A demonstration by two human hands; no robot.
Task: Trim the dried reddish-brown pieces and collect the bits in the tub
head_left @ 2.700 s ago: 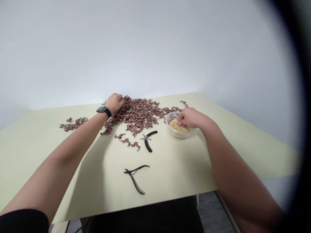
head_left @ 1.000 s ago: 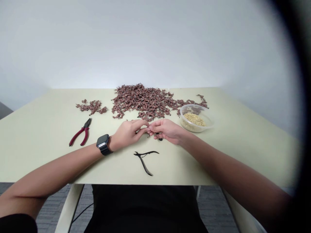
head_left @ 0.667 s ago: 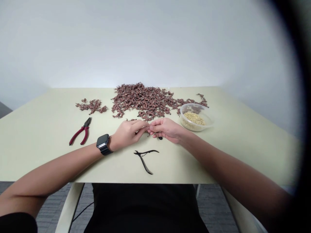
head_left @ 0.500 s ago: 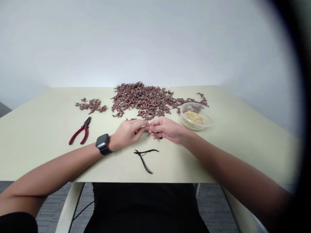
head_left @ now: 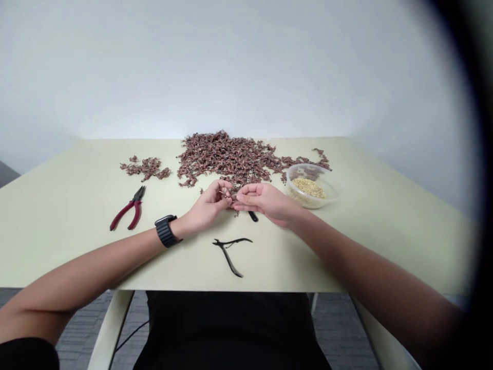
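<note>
Nearest the person, close to the front edge of the pale green tabletop (head_left: 57, 226), lies a pair of slim black nippers (head_left: 230, 250), handles spread, touching nothing. Just beyond them the two hands meet above the surface. The left hand (head_left: 209, 204), with a dark watch (head_left: 166, 231) on its wrist, has thumb and fingertips pinched in a narrow grip on a small reddish-brown piece (head_left: 225, 193); the piece is held in the air between the hands, and its shape is too small to make out. The right hand (head_left: 266, 200) faces it, fingertips closed toward the same piece, though whether they actually pinch it cannot be told. Under the right hand the black handle of another tool (head_left: 253, 216) pokes out onto the tabletop. Off to the left, well apart from the hands, red-handled pliers (head_left: 128, 209) lie flat. Farther back on the right, a clear plastic bowl (head_left: 310, 184) holds small golden bits (head_left: 307, 187). Behind the hands spreads a large heap of reddish-brown pieces (head_left: 231, 159), and a smaller cluster (head_left: 145, 168) lies apart at its left.
</note>
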